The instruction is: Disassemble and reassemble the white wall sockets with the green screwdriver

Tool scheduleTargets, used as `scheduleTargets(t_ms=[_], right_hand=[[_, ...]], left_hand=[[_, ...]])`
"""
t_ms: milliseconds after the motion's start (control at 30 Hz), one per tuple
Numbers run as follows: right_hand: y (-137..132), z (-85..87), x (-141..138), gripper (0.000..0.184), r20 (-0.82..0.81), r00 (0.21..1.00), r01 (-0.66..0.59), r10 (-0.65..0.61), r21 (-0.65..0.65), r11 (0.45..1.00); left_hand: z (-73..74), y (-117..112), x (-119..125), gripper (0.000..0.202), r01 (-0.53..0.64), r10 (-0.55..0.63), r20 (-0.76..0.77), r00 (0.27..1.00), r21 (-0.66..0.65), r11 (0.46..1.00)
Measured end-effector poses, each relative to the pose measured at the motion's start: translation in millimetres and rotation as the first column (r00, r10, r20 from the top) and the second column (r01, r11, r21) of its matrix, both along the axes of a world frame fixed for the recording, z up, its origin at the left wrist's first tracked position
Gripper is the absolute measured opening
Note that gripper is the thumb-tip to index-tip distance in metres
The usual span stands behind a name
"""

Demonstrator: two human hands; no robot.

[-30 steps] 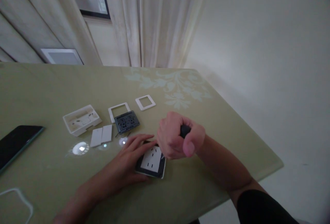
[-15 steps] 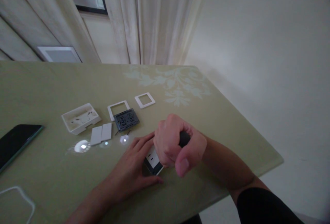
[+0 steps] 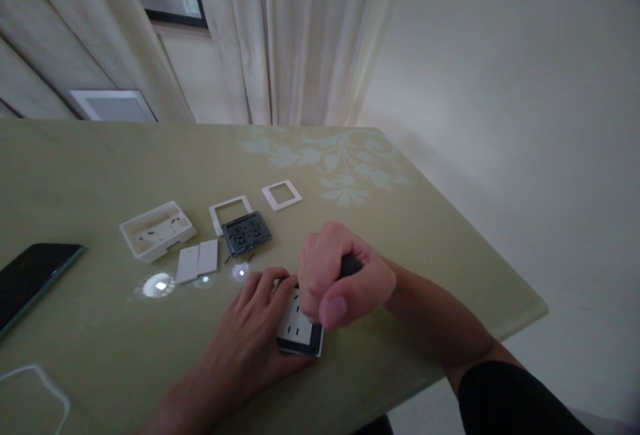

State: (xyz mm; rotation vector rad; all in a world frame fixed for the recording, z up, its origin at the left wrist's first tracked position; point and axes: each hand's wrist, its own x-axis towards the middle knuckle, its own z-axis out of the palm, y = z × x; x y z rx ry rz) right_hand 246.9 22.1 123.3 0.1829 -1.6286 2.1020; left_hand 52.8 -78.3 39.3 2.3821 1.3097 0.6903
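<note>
My left hand (image 3: pixel 253 338) grips the left side of a wall socket (image 3: pixel 299 329) with a white face and dark frame, holding it down on the green table (image 3: pixel 425 235). My right hand (image 3: pixel 340 281) is a fist round a dark tool handle (image 3: pixel 350 265), right above the socket; the tool's tip is hidden behind the hand. Beyond the hands lie a dark socket insert (image 3: pixel 246 233), two white switch covers (image 3: pixel 198 260), a white back box (image 3: pixel 156 229) and two white square frames (image 3: pixel 281 195).
A black phone (image 3: pixel 30 278) lies at the table's left edge. A white frame outline (image 3: pixel 35 388) shows at the lower left. Curtains (image 3: pixel 300 35) and a wall stand behind the table; the table's right edge drops off near my right forearm.
My left hand has curled tighter round the socket's left side and the socket lies flatter. My right fist with the tool has stayed over the socket, shifting slightly.
</note>
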Motion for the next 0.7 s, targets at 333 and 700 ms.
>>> scheduleTargets(t_ms=[333,700], right_hand=[[-15.4,22.8,-12.0,0.038,-0.002,0.865,0.494,-0.502,0.180,0.850],[-13.4,62.8,18.8,0.038,-0.091,0.316,0.150,-0.944,0.988,-0.045]], left_hand=[[-11.1,-1.0,8.8,0.066,-0.298,0.302,-0.070,0.951,0.060,0.953],[-15.1,8.0,1.1,0.074,-0.352,0.371,-0.133,0.919,0.144,0.925]])
